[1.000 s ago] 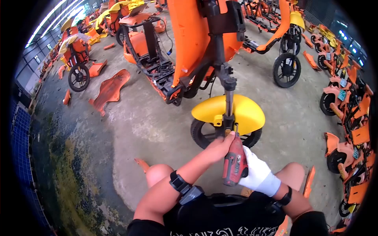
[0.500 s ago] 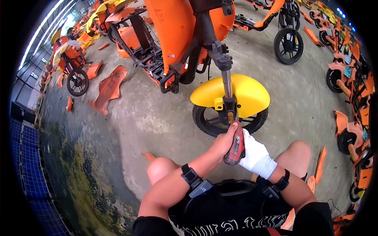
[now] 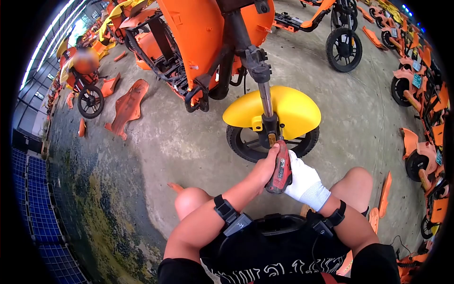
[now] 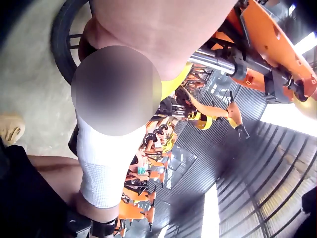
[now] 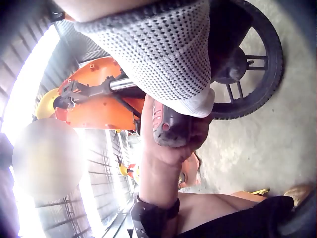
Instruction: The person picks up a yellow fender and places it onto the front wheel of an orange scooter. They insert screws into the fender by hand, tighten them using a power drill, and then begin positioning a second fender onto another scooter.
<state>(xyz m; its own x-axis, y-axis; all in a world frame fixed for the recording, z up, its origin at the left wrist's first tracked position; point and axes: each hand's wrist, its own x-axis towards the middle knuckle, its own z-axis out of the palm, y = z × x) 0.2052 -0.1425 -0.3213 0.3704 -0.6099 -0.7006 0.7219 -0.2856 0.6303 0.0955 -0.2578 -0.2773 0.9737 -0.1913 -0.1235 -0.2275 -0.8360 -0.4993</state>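
A red and black power screwdriver (image 3: 281, 171) is held in front of the body in both hands, its bit pointing at the fork's lower end beside the wheel. The white-gloved right hand (image 3: 303, 179) grips its body from the right. My bare left hand (image 3: 267, 164) holds it near the nose, thumb along the side; most of the left fingers are hidden in the head view. Just beyond the bit, a dark bolt head (image 3: 282, 126) shows against the yellow front fender (image 3: 298, 106). The front fork (image 3: 266, 100) rises from the black wheel (image 3: 239, 147).
The orange scooter body (image 3: 194, 42), with its frame exposed, stands behind the fork. A loose orange panel (image 3: 127, 109) lies on the concrete at left. Another scooter's wheel (image 3: 344, 49) stands at back right. More orange scooters (image 3: 418, 163) line the right side. Blue grid panels (image 3: 40, 203) lie far left.
The head view has tilted down, so the scooter sits higher in it. Both hands have kept their hold on the screwdriver, its bit still by the fork's lower end.
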